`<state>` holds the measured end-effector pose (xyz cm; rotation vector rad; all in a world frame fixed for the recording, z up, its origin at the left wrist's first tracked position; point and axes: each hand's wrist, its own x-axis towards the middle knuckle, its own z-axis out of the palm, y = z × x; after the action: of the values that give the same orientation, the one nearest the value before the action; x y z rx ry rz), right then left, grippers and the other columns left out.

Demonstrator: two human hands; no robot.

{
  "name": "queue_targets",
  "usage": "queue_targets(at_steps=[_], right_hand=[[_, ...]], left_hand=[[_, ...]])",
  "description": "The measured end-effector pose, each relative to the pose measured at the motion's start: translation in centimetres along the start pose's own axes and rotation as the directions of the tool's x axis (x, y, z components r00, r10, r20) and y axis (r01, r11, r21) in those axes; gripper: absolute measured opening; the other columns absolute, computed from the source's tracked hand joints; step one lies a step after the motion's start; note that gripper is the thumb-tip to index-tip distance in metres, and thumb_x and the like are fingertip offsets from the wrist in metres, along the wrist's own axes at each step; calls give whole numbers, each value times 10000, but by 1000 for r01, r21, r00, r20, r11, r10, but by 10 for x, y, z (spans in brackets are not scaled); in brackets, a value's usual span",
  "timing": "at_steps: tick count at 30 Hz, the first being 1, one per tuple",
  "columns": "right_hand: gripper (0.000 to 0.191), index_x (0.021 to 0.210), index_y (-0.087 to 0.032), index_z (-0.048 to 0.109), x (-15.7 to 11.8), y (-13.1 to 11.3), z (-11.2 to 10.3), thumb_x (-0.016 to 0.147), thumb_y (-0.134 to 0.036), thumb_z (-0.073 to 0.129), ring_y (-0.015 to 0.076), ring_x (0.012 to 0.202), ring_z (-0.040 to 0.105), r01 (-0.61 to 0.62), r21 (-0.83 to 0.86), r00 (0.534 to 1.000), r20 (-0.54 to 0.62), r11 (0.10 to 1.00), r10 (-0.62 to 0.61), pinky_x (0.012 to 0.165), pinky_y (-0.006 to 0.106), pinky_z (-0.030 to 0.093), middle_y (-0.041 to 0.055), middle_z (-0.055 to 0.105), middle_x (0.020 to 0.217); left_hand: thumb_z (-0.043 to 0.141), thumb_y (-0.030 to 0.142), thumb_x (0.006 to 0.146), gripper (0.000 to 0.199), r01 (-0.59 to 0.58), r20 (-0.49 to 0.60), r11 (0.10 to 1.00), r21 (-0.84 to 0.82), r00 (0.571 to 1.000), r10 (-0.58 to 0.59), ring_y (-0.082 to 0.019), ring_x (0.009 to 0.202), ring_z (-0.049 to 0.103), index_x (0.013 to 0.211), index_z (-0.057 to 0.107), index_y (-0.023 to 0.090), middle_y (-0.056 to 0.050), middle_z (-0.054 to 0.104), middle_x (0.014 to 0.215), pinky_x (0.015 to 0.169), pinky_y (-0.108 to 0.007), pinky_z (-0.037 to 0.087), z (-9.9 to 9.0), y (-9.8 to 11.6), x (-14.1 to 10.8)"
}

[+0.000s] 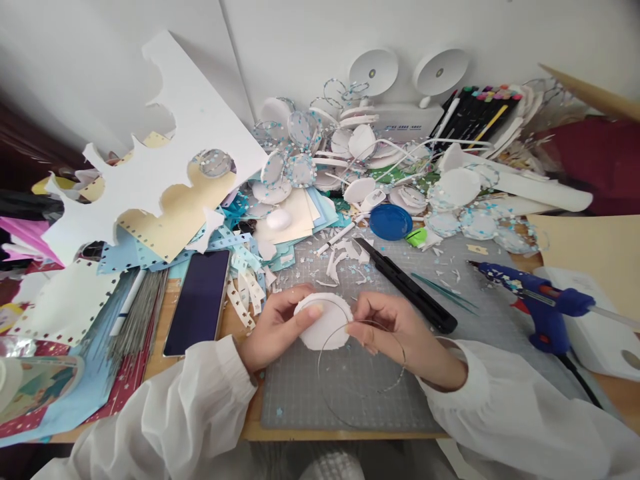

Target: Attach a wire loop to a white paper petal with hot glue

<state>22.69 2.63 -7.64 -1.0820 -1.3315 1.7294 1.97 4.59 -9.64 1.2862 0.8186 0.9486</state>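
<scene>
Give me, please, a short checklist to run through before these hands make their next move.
1. White disc steadied by the left hand: ok, the thumb lies on its face.
2. Wire held by the right hand: ok, pinched near the disc's right edge.
3. Wire fixed to the disc: cannot tell.
4. Cutting mat free of litter: not ok, white scraps lie beyond the hands.
5. Black knife laid down: ok, it rests on the mat.
6. Glue gun switched off: cannot tell.
</scene>
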Motion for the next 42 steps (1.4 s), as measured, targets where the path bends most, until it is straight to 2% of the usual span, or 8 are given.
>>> queue_targets(at_steps=[5, 9, 15, 20, 24, 28, 37, 42], right_hand=[[419, 659, -190, 490, 0, -1, 3, 719, -468, 798, 63, 478, 359, -6, -80, 1000, -2, 997, 6, 430, 207, 259, -71, 447, 550], [414, 656, -191, 506, 1, 0, 5, 723, -489, 786, 66, 471, 386, -3, -66, 999, -53, 998, -1, 432, 210, 291, -63, 476, 544], [377, 677, -188, 554, 1, 3, 7, 674, -444, 831, 70, 429, 472, -38, 30, 991, -127, 999, 41, 427, 211, 392, -40, 588, 546], [356, 695, -184, 592, 2, 2, 8, 637, -406, 864, 90, 428, 549, -18, 127, 993, -116, 992, 33, 437, 228, 466, -20, 648, 570], [308, 726, -175, 620, 1, 0, 6, 666, -362, 857, 105, 441, 599, 21, 146, 996, -87, 989, -8, 459, 239, 512, -9, 671, 590], [204, 798, -179, 673, -1, -3, 2, 753, -330, 803, 116, 498, 648, 125, 172, 990, -92, 977, -111, 515, 254, 554, 11, 707, 661], [201, 814, -190, 647, -2, 4, -5, 898, -372, 646, 90, 464, 527, 194, 119, 977, -116, 974, -180, 458, 237, 444, -19, 614, 615], [307, 705, -195, 565, -5, 7, -1, 955, -372, 540, 101, 518, 482, 221, -68, 946, -230, 973, -231, 493, 245, 382, -18, 540, 624]], left_hand=[[615, 383, 885, 298, 22, -10, 998, 50, 1000, -21, -133, 667, 500, 722, 707, 151, -30, 576, 705, 608, -253, 382, 3, 6, 1], [630, 347, 881, 235, 45, -11, 997, -60, 999, -46, -144, 715, 519, 780, 743, 167, -36, 594, 745, 635, -264, 382, 0, 1, 1], [674, 333, 840, 242, 113, -47, 963, -246, 991, -129, -114, 642, 490, 704, 731, 141, -24, 557, 718, 570, -251, 340, 3, 2, 3], [709, 342, 803, 256, 151, -58, 938, -313, 982, -178, -112, 627, 484, 668, 719, 123, -30, 550, 706, 551, -238, 342, 6, 5, 4], [712, 351, 796, 259, 160, -42, 922, -353, 981, -187, -112, 626, 490, 675, 724, 121, -32, 554, 709, 550, -238, 360, 4, 5, 3], [743, 359, 760, 269, 147, -106, 896, -420, 972, -210, -103, 590, 473, 629, 699, 128, -10, 523, 648, 543, -234, 369, 2, 5, 6], [738, 378, 767, 284, 141, -92, 922, -360, 978, -186, -111, 591, 484, 632, 709, 130, -24, 552, 659, 538, -235, 366, 4, 6, 6], [702, 390, 808, 309, 141, -40, 961, -239, 987, -155, -108, 587, 479, 629, 723, 139, -24, 567, 649, 534, -242, 349, 4, 7, 3]])
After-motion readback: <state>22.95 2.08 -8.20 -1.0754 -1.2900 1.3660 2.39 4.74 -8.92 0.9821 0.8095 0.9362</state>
